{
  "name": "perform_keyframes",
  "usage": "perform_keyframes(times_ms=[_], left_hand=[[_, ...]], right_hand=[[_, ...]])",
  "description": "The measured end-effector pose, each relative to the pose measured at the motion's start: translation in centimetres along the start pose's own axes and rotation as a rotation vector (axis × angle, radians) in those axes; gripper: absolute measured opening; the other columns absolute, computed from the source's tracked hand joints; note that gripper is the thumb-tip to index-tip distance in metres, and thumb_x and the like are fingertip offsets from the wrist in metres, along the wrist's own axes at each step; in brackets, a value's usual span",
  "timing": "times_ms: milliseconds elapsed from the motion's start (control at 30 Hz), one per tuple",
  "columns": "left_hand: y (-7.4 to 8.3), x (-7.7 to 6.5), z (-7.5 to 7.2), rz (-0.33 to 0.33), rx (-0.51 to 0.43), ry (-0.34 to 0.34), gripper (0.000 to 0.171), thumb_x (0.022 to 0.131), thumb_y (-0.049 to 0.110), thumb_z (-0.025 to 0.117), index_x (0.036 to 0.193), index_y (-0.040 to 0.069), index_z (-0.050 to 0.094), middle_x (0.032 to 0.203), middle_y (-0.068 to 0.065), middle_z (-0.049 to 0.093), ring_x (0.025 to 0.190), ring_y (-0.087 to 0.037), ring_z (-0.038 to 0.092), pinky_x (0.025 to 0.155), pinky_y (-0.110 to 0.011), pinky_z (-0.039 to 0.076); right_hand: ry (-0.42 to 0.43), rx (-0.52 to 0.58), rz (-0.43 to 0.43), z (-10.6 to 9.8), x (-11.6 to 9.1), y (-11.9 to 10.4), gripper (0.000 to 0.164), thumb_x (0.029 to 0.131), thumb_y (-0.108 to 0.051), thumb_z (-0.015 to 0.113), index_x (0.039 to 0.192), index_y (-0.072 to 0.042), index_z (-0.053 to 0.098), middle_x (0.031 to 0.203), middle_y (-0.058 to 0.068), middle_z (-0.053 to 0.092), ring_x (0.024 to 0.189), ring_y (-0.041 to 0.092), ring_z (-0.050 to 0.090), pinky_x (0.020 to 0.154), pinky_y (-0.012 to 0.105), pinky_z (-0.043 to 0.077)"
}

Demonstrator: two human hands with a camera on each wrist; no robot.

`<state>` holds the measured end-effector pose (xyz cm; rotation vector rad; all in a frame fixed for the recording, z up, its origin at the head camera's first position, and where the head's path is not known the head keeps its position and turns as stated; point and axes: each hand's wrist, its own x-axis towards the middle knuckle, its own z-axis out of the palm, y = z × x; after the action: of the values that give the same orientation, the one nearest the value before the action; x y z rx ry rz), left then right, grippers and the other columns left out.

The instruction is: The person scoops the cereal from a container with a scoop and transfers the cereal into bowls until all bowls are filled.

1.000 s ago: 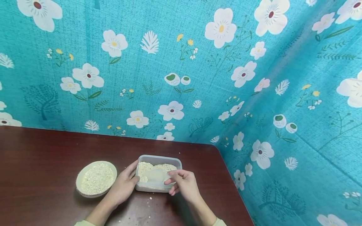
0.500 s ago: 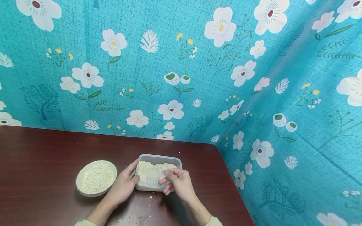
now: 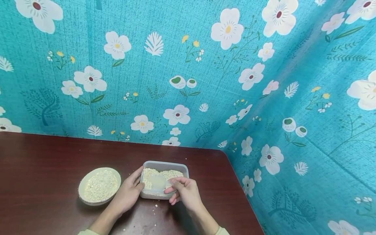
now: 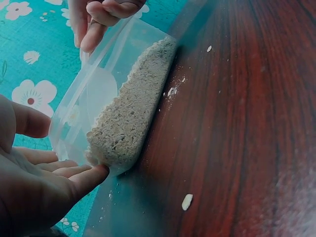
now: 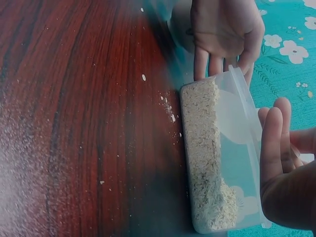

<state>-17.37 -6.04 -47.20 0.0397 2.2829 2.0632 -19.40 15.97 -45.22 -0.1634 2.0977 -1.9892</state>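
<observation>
A clear plastic container [image 3: 185, 169], part filled with rolled oats [image 3: 171, 174], sits on the dark red-brown table. My left hand [image 3: 127, 192] rests against its left end, the thumb near the rim and the extended fingers [image 4: 89, 180] along the outside wall. My right hand [image 3: 188, 194] is over the container's front right side, thumb and forefinger pinching a white plastic spoon. The spoon's broad, rounded blade [image 3: 155, 181] is inside the container among the oats and shows through the wall in the right wrist view. Its handle is mostly hidden by my fingers.
Left of the container stands a pale bowl [image 3: 80, 191] heaped with oats. Loose flakes [image 4: 187, 201] lie on the table [image 3: 44, 169] in front of the container. A teal flowered cloth [image 3: 188, 65] hangs behind and along the right side.
My right hand and the spoon have moved a little left in the container, mostly during the first half second. My left hand and the bowl have stayed in place.
</observation>
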Motion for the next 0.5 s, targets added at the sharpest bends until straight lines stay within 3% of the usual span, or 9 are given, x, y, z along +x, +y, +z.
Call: perform_keyframes(times_ms=[500], left_hand=[[0.00,-0.16,-0.04,0.009,0.016,-0.022,0.063,0.099,0.001,0.046,0.158,-0.002,0.022,0.162,-0.022,0.022,0.146,-0.034,0.027,0.117,-0.046,0.028]], right_hand=[[0.076,0.109,0.014,0.47,-0.87,0.59,0.028,0.098,-0.010,0.060,0.113,0.014,0.063,0.081,0.025,0.072,0.043,0.009,0.061,0.042,0.023,0.054]])
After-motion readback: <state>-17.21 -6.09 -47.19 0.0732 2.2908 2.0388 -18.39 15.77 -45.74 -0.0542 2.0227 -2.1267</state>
